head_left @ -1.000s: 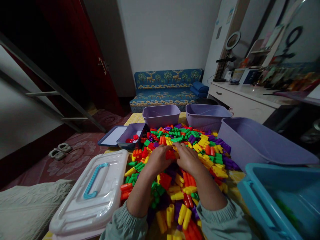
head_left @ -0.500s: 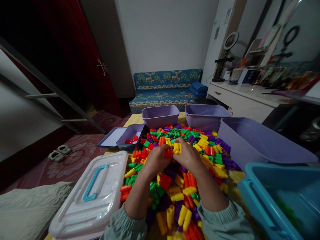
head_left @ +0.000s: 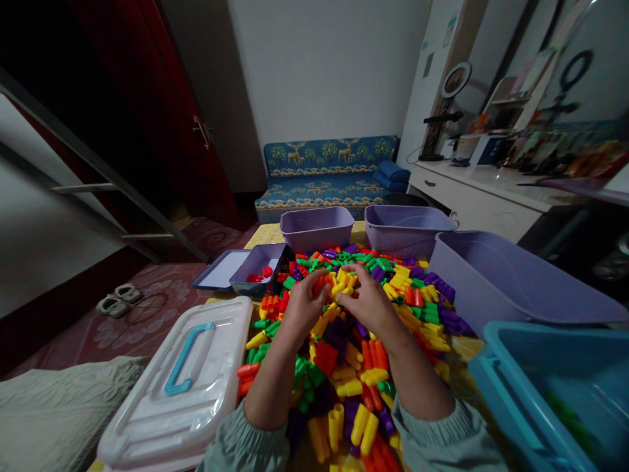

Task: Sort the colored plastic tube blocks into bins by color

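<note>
Over the heap of bullet-shaped plastic building blocks [head_left: 376, 354], both of my hands are close together. My left hand [head_left: 305, 308] is closed, with an orange block [head_left: 322, 282] showing between its thumb and fingers. My right hand [head_left: 369, 303] grips a cluster of yellow blocks [head_left: 344, 282] between thumb and fingertips. The two held pieces lie side by side; whether they are joined I cannot tell. Around my wrists lie loose yellow, orange, green and purple blocks, some in pairs or threes.
Purple bins [head_left: 317, 229] stand along the far and right edges. A teal bin [head_left: 555, 387] with something green inside is at right front. At left lie a white lid with a blue handle [head_left: 184, 367] and a small box [head_left: 258, 265] holding red pieces. A patterned sofa [head_left: 327, 174] stands behind.
My left hand has shifted slightly left and opened its grip a little. The yellow cluster between my hands has turned and shows more fully. The bins and heap look the same.
</note>
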### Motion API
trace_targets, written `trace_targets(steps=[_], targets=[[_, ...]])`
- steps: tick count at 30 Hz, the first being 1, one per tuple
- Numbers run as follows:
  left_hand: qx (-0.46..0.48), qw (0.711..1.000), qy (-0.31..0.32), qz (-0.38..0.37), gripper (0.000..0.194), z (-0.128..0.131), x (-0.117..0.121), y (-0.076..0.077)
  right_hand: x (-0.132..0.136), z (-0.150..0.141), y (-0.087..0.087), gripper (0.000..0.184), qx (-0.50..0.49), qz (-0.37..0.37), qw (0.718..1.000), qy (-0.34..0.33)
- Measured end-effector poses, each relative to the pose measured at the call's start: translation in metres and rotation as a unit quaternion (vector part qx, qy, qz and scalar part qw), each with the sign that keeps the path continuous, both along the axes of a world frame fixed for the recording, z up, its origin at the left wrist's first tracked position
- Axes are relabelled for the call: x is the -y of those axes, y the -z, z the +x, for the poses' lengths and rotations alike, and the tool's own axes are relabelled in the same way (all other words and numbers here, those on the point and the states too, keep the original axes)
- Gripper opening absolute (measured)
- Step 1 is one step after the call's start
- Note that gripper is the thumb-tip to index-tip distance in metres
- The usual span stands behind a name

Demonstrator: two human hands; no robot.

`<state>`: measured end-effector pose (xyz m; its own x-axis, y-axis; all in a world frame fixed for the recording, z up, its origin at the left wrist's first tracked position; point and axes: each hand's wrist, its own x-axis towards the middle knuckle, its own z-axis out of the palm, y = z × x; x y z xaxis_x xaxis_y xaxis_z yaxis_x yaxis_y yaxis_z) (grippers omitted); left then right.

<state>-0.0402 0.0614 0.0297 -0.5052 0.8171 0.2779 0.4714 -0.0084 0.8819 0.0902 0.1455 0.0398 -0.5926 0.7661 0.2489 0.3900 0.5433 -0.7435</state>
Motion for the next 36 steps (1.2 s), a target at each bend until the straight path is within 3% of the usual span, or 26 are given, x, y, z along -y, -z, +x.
trace_targets(steps=[3, 6, 11, 23, 29, 34, 36], targets=[[0.134, 0.990, 0.043, 0.017, 0.046, -0.002, -0.001, 0.002, -0.003, -0.001, 0.002, 0.052, -0.044, -0.026, 0.999, 0.005], [0.262, 0.960, 0.094, 0.034, 0.057, 0.000, -0.001, -0.002, -0.005, -0.002, 0.004, 0.058, -0.067, -0.039, 0.997, 0.021], [0.353, 0.928, 0.102, 0.054, 0.068, 0.003, 0.001, -0.008, -0.005, -0.002, 0.003, 0.062, -0.110, -0.074, 0.991, 0.004], [0.353, 0.933, 0.050, 0.052, 0.070, 0.001, -0.004, -0.004, -0.009, -0.002, 0.008, 0.043, -0.207, -0.192, 0.958, -0.041], [0.352, 0.931, 0.043, 0.089, 0.067, -0.005, -0.008, 0.002, -0.007, -0.004, 0.007, 0.030, -0.252, -0.164, 0.953, -0.031], [0.282, 0.957, 0.014, 0.066, 0.079, -0.003, -0.003, 0.001, -0.007, -0.007, 0.008, 0.040, -0.283, -0.242, 0.928, -0.008], [0.247, 0.968, 0.026, 0.046, 0.073, -0.001, -0.002, -0.001, -0.007, -0.007, 0.008, 0.044, -0.282, -0.263, 0.922, -0.014]])
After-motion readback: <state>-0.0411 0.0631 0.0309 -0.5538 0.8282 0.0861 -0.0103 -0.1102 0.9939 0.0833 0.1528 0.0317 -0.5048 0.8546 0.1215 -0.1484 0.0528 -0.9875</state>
